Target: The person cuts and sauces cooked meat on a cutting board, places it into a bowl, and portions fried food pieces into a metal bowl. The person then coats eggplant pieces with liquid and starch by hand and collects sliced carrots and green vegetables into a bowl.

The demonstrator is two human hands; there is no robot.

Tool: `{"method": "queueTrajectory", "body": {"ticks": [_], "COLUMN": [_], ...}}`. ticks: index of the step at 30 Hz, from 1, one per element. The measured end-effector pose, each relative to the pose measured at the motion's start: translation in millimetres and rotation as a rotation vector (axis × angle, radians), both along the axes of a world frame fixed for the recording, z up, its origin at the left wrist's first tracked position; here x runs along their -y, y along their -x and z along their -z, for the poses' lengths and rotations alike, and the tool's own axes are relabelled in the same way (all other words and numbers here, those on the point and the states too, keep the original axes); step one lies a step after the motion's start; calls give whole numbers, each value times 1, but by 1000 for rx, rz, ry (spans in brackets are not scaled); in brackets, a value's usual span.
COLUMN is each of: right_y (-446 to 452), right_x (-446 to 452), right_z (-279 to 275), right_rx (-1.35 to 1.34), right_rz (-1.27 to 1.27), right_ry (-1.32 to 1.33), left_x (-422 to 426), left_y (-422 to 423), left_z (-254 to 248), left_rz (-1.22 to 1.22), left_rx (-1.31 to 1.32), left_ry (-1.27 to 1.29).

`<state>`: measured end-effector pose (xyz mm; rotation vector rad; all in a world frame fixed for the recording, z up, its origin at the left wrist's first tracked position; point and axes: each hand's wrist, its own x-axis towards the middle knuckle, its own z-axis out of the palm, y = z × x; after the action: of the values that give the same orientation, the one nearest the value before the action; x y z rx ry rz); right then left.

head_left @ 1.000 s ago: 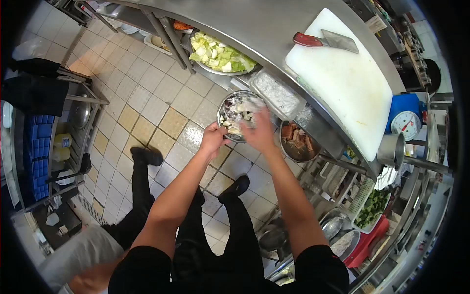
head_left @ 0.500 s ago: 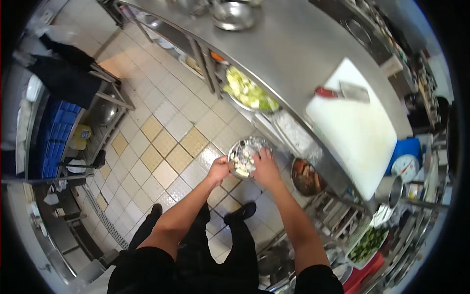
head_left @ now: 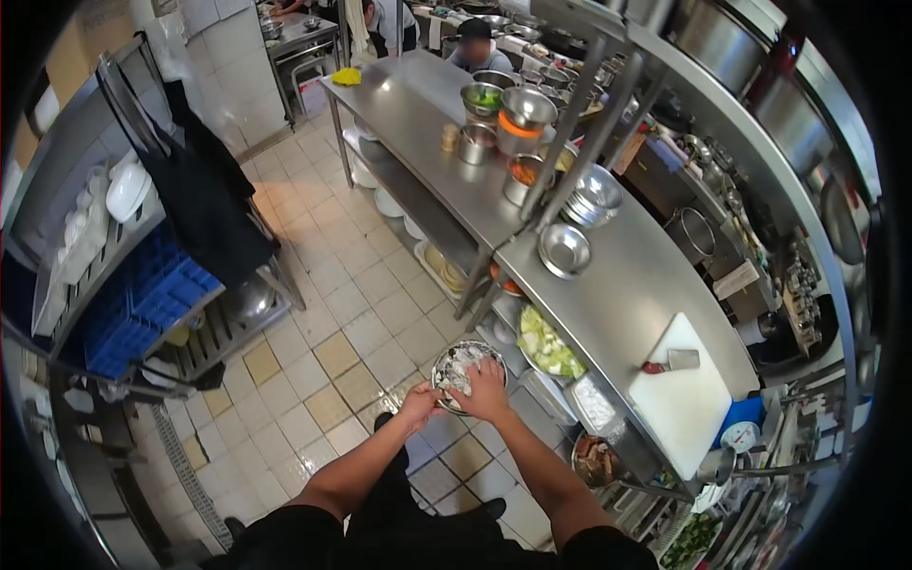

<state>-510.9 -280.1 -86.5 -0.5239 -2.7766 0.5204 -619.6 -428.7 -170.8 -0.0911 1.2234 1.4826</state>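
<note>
A round metal bowl [head_left: 439, 365] is held low over the tiled floor, in front of my body. Inside it lie white, floury-looking pieces [head_left: 464, 359], too small to name. My left hand [head_left: 418, 406] is closed on the bowl's left rim. My right hand [head_left: 487, 391] reaches over the right side into the bowl, its fingers apart and resting on the white pieces. To the bowl's right, on the shelf under the counter, sits a container of chopped pale green leaves [head_left: 548, 348].
The steel counter [head_left: 608, 304] runs along my right, bearing a white cutting board [head_left: 679, 408], a cleaver [head_left: 682, 359] and metal bowls [head_left: 564, 251]. A pan of brown food [head_left: 597, 460] stands below. Blue crates [head_left: 157, 309] are at left. A person [head_left: 480, 52] is beyond the counter.
My view has tilted up, showing the far kitchen and a person. The right hand has shifted further over the bowl's contents. The left hand stays on the rim.
</note>
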Motion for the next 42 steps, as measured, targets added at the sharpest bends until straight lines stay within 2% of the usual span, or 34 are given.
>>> {"method": "queueTrajectory", "body": {"ticks": [4, 9, 15, 21, 25, 28, 31, 33, 34, 36, 37, 39, 42], "right_y": [108, 247, 412, 583, 702, 795, 882, 950, 978, 1037, 1077, 1138, 1219], "right_x": [0, -20, -76, -134, -149, -165, -185, -192, -197, -208, -213, -224, -239], "right_z": [-41, -64, -80, -86, -87, -89, -80, -79, -91, -113, -96, -96, -116], "right_rx": [-39, -130, -128, -165, -189, -136, -153, -185, -180, -146, -153, -361, -518], "right_rz": [36, 36, -31, -131, -168, -197, -198, -192, -176, -195, -161, -187, -224], "right_ry": [36, 24, 44, 115, 183, 124, 52, 16, 83, 166, 52, -33, -27], "left_x": [-7, -23, -72, -119, -129, -145, -160, -173, -182, -186, -193, -211, -227], "left_y": [109, 240, 409, 568, 679, 759, 852, 914, 937, 1003, 1032, 1090, 1181], "left_z": [-63, -108, -102, -135, -126, -137, -104, -107, -120, -111, -116, -138, -137], "left_rz": [-5, -84, -156, -246, -341, -366, -357, -358, -367, -375, -342, -363, -378], "left_rx": [-108, -120, -175, -174, -165, -185, -165, -200, -235, -171, -207, -197, -131], "left_ry": [-17, -21, -83, -114, -106, -100, -184, -148, -105, -195, -206, -196, -249]}}
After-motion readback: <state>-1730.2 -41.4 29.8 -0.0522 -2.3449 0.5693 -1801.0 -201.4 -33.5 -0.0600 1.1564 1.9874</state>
